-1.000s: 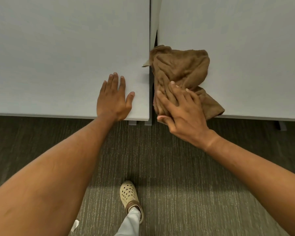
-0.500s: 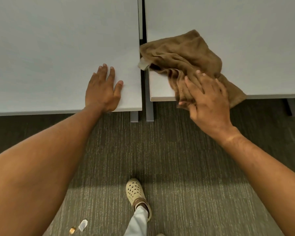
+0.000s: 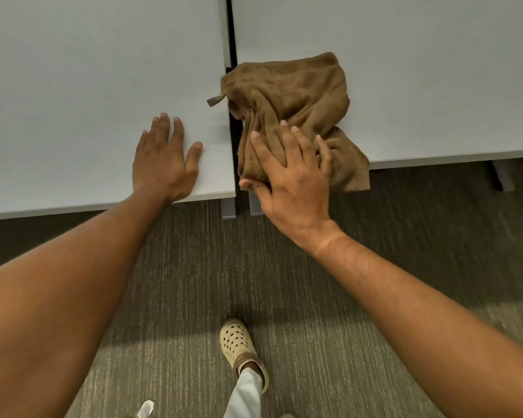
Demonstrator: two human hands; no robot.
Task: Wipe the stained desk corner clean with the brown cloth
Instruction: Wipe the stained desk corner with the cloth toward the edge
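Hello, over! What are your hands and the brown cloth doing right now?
Right hand flat on brown cloth, pressing it onto right desk's near-left corner. Left hand open, flat on left desk. Nothing in the way.

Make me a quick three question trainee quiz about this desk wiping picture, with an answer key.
1. True or false: the left hand lies flat on the left grey desk.
2. Which hand presses the crumpled brown terry cloth: A left, B right, C both?
3. Fill in: the cloth covers the near-left corner of the right grey desk and its tag reaches across the ____ between the desks.

Key: 1 true. 2 B, the right hand. 3 gap.
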